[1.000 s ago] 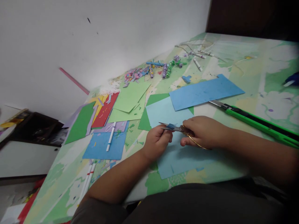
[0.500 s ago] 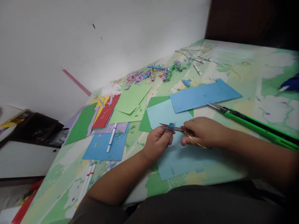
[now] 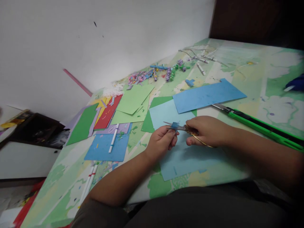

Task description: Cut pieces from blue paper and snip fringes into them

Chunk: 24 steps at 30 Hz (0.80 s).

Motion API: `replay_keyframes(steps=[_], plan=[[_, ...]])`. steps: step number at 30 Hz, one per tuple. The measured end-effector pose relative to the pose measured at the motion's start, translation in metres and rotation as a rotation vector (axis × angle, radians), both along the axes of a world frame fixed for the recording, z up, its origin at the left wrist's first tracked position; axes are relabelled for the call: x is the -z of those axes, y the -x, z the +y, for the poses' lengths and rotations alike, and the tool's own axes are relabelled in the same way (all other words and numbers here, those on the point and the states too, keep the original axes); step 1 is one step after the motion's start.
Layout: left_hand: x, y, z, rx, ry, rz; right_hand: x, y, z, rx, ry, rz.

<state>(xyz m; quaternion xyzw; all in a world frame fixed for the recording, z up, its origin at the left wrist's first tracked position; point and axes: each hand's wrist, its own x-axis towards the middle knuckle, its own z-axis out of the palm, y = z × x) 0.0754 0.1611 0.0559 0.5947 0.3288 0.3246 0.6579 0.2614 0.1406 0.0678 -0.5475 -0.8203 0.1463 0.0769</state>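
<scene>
My right hand (image 3: 205, 131) is closed round the gold handles of a pair of scissors (image 3: 181, 127), whose blades point left. Between the blades sits a small blue piece of paper (image 3: 175, 125) with a fringed upper edge. My left hand (image 3: 162, 139) pinches this piece from below, its fingertips close to the blades. Under both hands lies a light blue sheet (image 3: 185, 161). Beyond it a darker blue sheet (image 3: 209, 96) overlaps its far part, and a green sheet (image 3: 148, 120) shows beneath.
A large green cutter knife (image 3: 263, 128) lies at right, its blade tip under the blue sheet. Light green sheets (image 3: 135, 99), a red sheet (image 3: 109, 112) and a white marker (image 3: 114, 138) lie at left. Paper scraps (image 3: 139, 77) and curled paper rolls (image 3: 168, 73) sit near the wall.
The scissor blades have parted a little around the fringed blue paper. Both hands stay in nearly the same place, and the view has shifted slightly.
</scene>
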Motion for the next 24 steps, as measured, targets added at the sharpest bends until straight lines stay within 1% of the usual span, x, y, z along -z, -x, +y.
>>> replay_keyframes(steps=[4,9,14,20,24], plan=[[0.0003,0.0004,0.0014,-0.026,-0.037,-0.060,0.0011,0.0003,-0.0003,-0.049,0.037,0.054],[-0.0043,0.0001,-0.0011,-0.039,-0.152,0.051,0.0025,0.0021,-0.0011,-0.067,0.064,0.079],[-0.0080,0.0003,-0.0046,-0.070,-0.226,0.128,0.0022,0.0039,-0.0022,-0.058,0.044,0.058],[-0.0075,0.0034,-0.0034,-0.076,-0.329,0.214,0.0017,0.0035,-0.0033,-0.060,0.037,0.048],[-0.0075,0.0047,-0.0014,-0.054,-0.351,0.241,0.0016,0.0032,-0.0037,-0.074,0.049,0.047]])
